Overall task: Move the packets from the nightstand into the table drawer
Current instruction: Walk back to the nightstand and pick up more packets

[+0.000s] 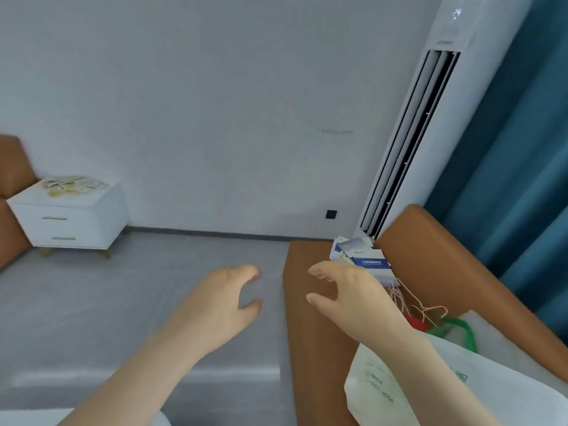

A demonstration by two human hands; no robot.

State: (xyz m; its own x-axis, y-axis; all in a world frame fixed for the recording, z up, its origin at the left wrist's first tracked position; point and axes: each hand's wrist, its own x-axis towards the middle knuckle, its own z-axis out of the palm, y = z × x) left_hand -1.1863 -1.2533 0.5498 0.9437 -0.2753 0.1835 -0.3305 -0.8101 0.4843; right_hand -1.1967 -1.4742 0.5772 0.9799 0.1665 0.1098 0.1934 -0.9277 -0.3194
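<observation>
A white nightstand (76, 224) with two drawers stands at the far left against the wall. A loose heap of pale yellow and white packets (73, 184) lies on its top. My left hand (221, 305) hovers over the grey floor in the middle of the view, fingers apart and empty. My right hand (347, 296) hangs beside it above an orange-brown ledge, fingers spread, holding nothing. Both hands are far from the nightstand. No table drawer shows in this view.
An orange-brown piece of furniture (316, 327) on the right holds blue-and-white boxes (362, 256), wire hangers (427, 312) and a white bag (399, 379). A tall white air conditioner (445, 118) stands before teal curtains (522, 164). Grey floor (123, 302) lies between me and the nightstand.
</observation>
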